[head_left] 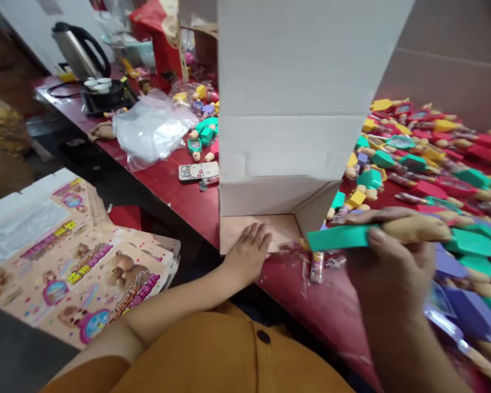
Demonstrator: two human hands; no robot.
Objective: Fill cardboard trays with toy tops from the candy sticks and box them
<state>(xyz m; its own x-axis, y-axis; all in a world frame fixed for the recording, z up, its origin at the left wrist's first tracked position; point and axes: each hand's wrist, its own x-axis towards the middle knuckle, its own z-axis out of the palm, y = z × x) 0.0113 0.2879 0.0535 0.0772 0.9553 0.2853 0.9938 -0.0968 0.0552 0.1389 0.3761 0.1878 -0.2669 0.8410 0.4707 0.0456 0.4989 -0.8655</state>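
Observation:
My left hand lies with its fingers stretched out on the near edge of the open cardboard box. The box stands on the red table, its white lid panel raised. To the right of the box, my right hand is closed round a green toy with a tan end, held level above the table. Past the toy's left end shows a clear wrapper with small coloured pieces, partly blurred. Below it lies a small wrapped candy tube.
Piles of green, yellow, red and purple toys cover the table at right. Printed flat cartons are stacked at lower left. Clear plastic bags, a Hello Kitty tin and a kettle stand or lie behind on the left.

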